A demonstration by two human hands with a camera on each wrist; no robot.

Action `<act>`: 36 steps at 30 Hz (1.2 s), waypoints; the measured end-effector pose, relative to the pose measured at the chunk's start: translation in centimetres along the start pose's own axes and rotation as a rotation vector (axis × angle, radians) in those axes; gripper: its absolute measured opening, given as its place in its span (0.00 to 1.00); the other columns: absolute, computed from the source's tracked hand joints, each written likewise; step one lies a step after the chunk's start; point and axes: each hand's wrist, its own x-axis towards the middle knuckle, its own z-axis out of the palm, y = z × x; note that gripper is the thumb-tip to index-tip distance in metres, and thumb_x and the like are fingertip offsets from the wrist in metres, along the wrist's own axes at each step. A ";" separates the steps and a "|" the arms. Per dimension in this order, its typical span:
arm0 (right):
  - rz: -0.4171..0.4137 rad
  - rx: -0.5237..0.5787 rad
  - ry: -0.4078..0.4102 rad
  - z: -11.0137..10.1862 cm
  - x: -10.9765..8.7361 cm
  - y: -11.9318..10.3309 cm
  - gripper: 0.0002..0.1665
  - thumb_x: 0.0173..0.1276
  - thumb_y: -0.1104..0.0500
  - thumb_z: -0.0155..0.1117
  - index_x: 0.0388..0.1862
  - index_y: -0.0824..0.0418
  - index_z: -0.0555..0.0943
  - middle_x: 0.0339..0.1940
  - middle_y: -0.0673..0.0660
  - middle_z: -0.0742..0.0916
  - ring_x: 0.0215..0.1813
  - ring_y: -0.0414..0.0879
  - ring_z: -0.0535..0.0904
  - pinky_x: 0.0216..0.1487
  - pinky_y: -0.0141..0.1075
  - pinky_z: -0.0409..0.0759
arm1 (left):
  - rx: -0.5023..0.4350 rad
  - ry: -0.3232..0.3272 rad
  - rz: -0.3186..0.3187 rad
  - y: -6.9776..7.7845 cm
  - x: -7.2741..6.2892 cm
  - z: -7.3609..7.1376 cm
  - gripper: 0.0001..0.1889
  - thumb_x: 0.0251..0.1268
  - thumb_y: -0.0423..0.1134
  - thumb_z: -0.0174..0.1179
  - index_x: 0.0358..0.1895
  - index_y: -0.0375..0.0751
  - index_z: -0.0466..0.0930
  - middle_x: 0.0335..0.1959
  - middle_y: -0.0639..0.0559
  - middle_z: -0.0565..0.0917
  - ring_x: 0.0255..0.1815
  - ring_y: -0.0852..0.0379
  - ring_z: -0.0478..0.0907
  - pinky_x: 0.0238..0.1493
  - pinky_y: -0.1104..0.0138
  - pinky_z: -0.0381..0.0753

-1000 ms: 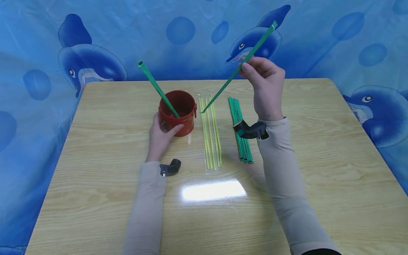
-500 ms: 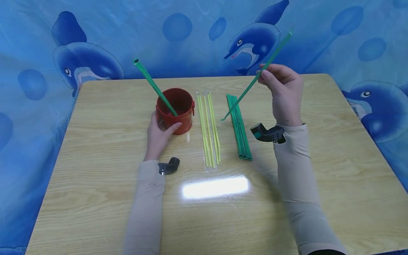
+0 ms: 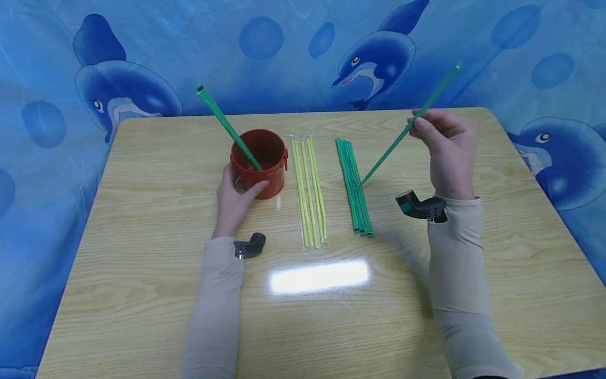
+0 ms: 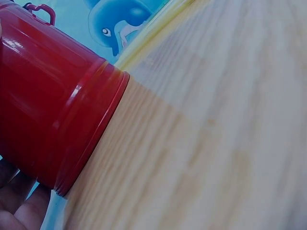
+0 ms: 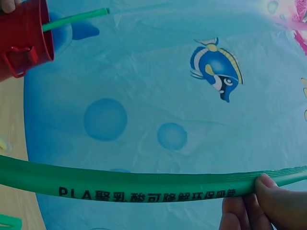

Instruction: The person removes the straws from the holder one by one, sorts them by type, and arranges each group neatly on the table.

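My left hand holds a small red metal bucket by its left side, thumb across the front. In the left wrist view, fingers show at the base of the bucket, which stands on the table. One green paper-wrapped drinking straw leans in the bucket, its top sticking out to the upper left. Off to the right, my right hand pinches another green wrapped straw between thumb and fingers. That straw slants, with its lower end by a bundle of green wrapped straws on the table.
Several yellow straws in clear wrappers lie between the bucket and the green bundle. The wooden table reflects a bright light patch in front of them. A blue dolphin-print backdrop hangs behind the table.
My right hand has moved right and slightly down with its green straw, from near the bucket and yellow straws to beyond the green bundle. The left hand still holds the bucket.
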 end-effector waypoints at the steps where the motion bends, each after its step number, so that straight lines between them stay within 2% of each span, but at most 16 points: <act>1: 0.007 0.003 -0.002 -0.2 0.0 -0.1 0.07 0.60 0.73 0.63 0.36 0.78 0.82 0.35 0.63 0.87 0.33 0.48 0.83 0.44 0.35 0.81 | -0.002 -0.001 0.002 0.0 0.0 0.0 0.40 0.55 0.41 0.69 0.69 0.44 0.57 0.66 0.51 0.67 0.67 0.56 0.64 0.64 0.66 0.68; 4: 0.034 0.006 -0.009 -0.7 -0.2 -0.2 0.10 0.60 0.72 0.64 0.38 0.80 0.81 0.35 0.63 0.86 0.34 0.48 0.82 0.44 0.34 0.81 | -0.003 -0.001 -0.001 0.0 0.0 0.0 0.39 0.55 0.42 0.69 0.69 0.45 0.57 0.66 0.52 0.67 0.66 0.56 0.64 0.64 0.67 0.68; 9: 0.059 -0.060 -0.028 -1.6 -0.3 -0.4 0.12 0.60 0.71 0.64 0.40 0.81 0.80 0.35 0.62 0.86 0.36 0.49 0.82 0.44 0.34 0.81 | -0.023 -0.007 -0.034 0.3 0.1 -0.1 0.40 0.56 0.39 0.68 0.70 0.44 0.56 0.67 0.51 0.66 0.67 0.55 0.63 0.65 0.65 0.67; 16: 0.086 -0.086 -0.038 -3.3 -0.7 -1.1 0.11 0.61 0.72 0.63 0.40 0.81 0.80 0.36 0.61 0.86 0.36 0.48 0.83 0.43 0.32 0.81 | -0.007 -0.017 -0.050 3.0 -0.9 0.0 0.39 0.58 0.35 0.66 0.70 0.38 0.54 0.68 0.44 0.64 0.69 0.49 0.61 0.67 0.63 0.65; 24: 0.129 -0.159 -0.026 -4.8 -1.4 -1.6 0.10 0.60 0.72 0.64 0.39 0.78 0.81 0.36 0.61 0.86 0.34 0.47 0.82 0.43 0.31 0.81 | -0.001 -0.018 -0.050 3.2 -1.0 0.1 0.38 0.58 0.35 0.65 0.69 0.37 0.55 0.68 0.44 0.65 0.68 0.50 0.62 0.66 0.63 0.65; 27: 0.149 -0.213 -0.057 -5.1 -1.6 -1.8 0.11 0.61 0.71 0.65 0.40 0.78 0.81 0.35 0.60 0.86 0.33 0.47 0.82 0.43 0.31 0.81 | -0.008 -0.015 -0.053 3.1 -1.0 0.1 0.38 0.58 0.34 0.66 0.69 0.37 0.55 0.68 0.43 0.65 0.68 0.49 0.63 0.66 0.63 0.66; 34: 0.263 -0.398 -0.142 -5.4 -2.0 -1.4 0.12 0.63 0.66 0.65 0.41 0.74 0.82 0.33 0.53 0.87 0.35 0.45 0.80 0.44 0.28 0.78 | -0.031 -0.011 -0.045 0.4 0.1 -0.1 0.40 0.56 0.37 0.68 0.70 0.43 0.55 0.67 0.49 0.66 0.67 0.54 0.63 0.66 0.65 0.66; 36: 0.304 -0.465 -0.183 -5.3 -2.1 -1.0 0.12 0.64 0.64 0.64 0.42 0.72 0.82 0.34 0.52 0.86 0.36 0.45 0.80 0.44 0.28 0.78 | -0.013 -0.010 -0.037 0.1 0.2 -0.1 0.40 0.56 0.39 0.68 0.70 0.44 0.56 0.67 0.50 0.66 0.67 0.55 0.63 0.65 0.66 0.66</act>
